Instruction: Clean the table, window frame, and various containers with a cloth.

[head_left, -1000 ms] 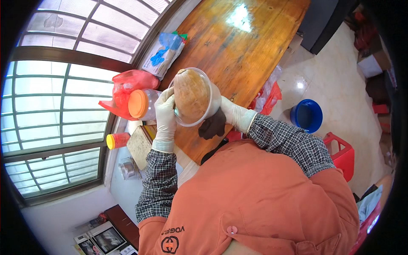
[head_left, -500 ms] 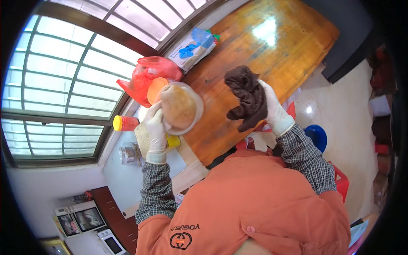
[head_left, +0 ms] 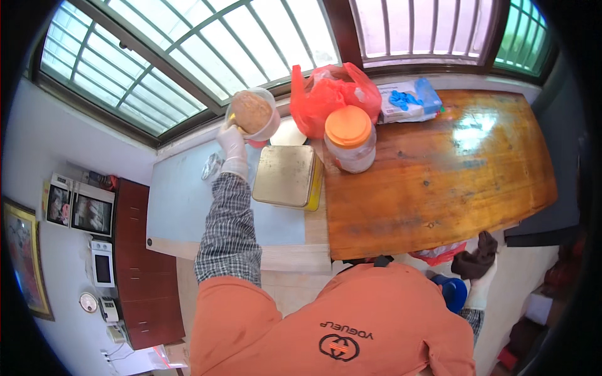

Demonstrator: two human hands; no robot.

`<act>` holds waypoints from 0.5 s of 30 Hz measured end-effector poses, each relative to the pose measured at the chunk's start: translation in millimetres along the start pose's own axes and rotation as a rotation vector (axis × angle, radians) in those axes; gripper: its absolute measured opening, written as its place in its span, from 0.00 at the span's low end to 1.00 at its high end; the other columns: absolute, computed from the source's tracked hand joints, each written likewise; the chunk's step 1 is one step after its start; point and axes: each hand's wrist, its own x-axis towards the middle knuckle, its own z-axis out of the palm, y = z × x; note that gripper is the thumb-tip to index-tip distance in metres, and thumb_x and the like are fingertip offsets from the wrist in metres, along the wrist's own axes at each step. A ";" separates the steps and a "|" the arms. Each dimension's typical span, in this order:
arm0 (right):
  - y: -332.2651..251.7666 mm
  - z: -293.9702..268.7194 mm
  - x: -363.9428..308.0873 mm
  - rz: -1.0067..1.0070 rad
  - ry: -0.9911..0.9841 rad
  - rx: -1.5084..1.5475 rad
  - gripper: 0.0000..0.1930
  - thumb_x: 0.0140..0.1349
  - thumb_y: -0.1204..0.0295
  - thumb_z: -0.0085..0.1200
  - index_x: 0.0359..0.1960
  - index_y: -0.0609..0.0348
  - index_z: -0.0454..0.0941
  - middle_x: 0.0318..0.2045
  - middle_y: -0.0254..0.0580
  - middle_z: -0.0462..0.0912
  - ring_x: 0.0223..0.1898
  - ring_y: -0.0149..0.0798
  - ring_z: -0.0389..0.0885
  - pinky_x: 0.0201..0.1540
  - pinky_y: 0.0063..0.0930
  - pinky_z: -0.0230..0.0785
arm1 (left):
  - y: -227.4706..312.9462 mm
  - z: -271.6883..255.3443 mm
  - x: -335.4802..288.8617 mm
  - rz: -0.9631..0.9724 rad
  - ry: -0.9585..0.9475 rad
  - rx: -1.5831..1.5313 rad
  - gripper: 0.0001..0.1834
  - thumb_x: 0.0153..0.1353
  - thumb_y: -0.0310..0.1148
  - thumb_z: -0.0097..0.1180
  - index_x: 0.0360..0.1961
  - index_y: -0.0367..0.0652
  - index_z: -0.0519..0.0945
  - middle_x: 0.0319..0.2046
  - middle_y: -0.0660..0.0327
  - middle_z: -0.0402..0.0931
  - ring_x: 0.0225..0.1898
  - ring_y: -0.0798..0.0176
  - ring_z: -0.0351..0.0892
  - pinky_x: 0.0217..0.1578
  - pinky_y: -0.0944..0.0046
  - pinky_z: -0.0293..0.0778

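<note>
Gloved in white, my left hand (head_left: 233, 147) reaches to the far left of the table and grips a round clear plastic container (head_left: 269, 125). Something tan-brown fills it or shows through it; what that is I cannot make out. My right hand (head_left: 484, 276), also gloved, is low at the right, past the table's near edge, closed on a dark brown cloth (head_left: 475, 258) that hangs bunched over the floor. Beside the left hand stands a square metal tin (head_left: 285, 172). To its right is a clear jar with an orange lid (head_left: 348, 128).
A red plastic bag (head_left: 335, 94) sits behind the jar. Next to it, a box (head_left: 407, 113) has blue gloves on top. The wooden tabletop (head_left: 433, 182) meets a pale blue surface (head_left: 179, 194). Barred windows line the back. A blue bucket (head_left: 453, 294) stands on the floor.
My view has turned left. The left hand has carried the container toward the window, past the tin. The right hand has lowered the brown cloth from above the table to beyond its near edge.
</note>
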 end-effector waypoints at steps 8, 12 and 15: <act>33.0 -41.8 -34.1 1.083 0.364 1.499 0.20 0.67 0.63 0.38 0.58 0.56 0.69 0.51 0.36 0.77 0.34 0.27 0.73 0.39 0.19 0.67 | -107.1 47.6 48.7 -0.113 0.146 -0.027 0.11 0.57 0.25 0.48 0.36 0.32 0.81 0.33 0.54 0.80 0.36 0.61 0.78 0.38 0.63 0.72; 50.1 -54.8 -54.5 0.752 0.147 1.141 0.20 0.67 0.68 0.38 0.59 0.58 0.65 0.47 0.34 0.76 0.37 0.25 0.73 0.40 0.22 0.69 | -156.0 65.0 89.5 -0.080 0.117 0.076 0.10 0.57 0.25 0.47 0.35 0.37 0.81 0.29 0.58 0.79 0.32 0.62 0.78 0.27 0.62 0.75; 24.5 -61.8 -51.7 0.775 0.102 1.478 0.20 0.67 0.70 0.38 0.60 0.58 0.64 0.47 0.32 0.74 0.37 0.25 0.72 0.42 0.19 0.66 | -184.4 68.4 103.0 -0.059 0.125 0.168 0.12 0.58 0.26 0.47 0.38 0.39 0.82 0.31 0.56 0.80 0.30 0.61 0.78 0.26 0.61 0.74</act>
